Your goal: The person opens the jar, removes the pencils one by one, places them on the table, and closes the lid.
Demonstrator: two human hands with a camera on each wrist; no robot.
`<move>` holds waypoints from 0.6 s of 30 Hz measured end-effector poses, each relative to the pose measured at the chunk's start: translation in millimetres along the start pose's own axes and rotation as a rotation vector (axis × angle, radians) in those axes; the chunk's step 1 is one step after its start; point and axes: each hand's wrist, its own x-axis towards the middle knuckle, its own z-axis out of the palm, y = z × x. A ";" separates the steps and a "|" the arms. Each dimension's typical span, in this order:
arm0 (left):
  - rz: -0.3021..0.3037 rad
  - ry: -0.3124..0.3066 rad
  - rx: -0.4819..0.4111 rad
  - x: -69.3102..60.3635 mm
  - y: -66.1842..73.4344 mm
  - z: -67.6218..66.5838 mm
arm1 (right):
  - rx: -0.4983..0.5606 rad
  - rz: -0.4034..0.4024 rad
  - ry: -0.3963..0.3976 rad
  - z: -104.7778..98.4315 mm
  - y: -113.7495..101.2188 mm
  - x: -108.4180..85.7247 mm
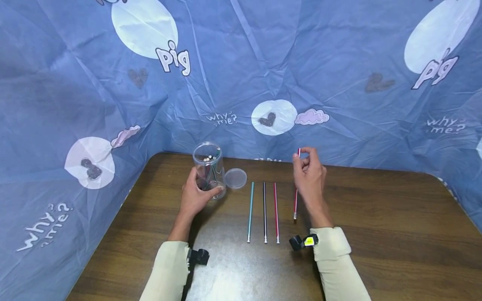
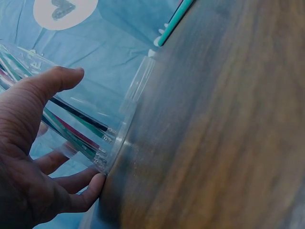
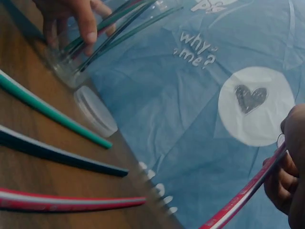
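- Here's the right hand (image 1: 310,171), thumb and fingers pinching a striped red pencil (image 1: 296,200) near its top, metal-banded end down over the tabletop (image 1: 395,221); whether that end touches, I can't tell.
- This one should be light and stiff, with a slick-looking coat; a pinch that high could let it swing, so nearer the middle looks steadier.
- Over to the left hand (image 1: 197,194), its grip curled round the clear jar (image 1: 222,170) low down, pencils standing inside, banded ends at the bottom.
- Looks like thin plastic: light, smooth, likely to flex if squeezed, so a gentle low hold suits it.
- Between the hands, a teal pencil (image 1: 250,212), a dark pencil (image 1: 265,212) and another red pencil (image 1: 276,212) lie apart; mid-shaft should be the best place to pick them up.
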 end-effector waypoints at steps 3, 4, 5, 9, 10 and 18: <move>-0.003 -0.001 0.002 -0.5 0.8 -0.4 | -0.036 0.022 -0.050 2.3 6.3 -2.3; -0.005 -0.002 0.003 -0.7 1.1 -0.4 | -0.045 0.030 -0.061 2.8 7.7 -3.2; -0.007 -0.002 0.007 -0.9 1.1 -0.4 | -0.052 0.041 -0.072 3.1 8.9 -3.9; -0.008 0.003 0.008 -1.3 1.0 0.3 | -0.092 0.088 -0.107 4.0 13.3 -6.8; -0.005 0.005 0.004 -1.3 0.9 0.6 | -0.106 0.097 -0.116 4.3 14.6 -7.4; 0.017 0.013 -0.015 -0.6 -1.9 1.8 | -0.229 0.226 -0.231 7.7 23.7 -11.6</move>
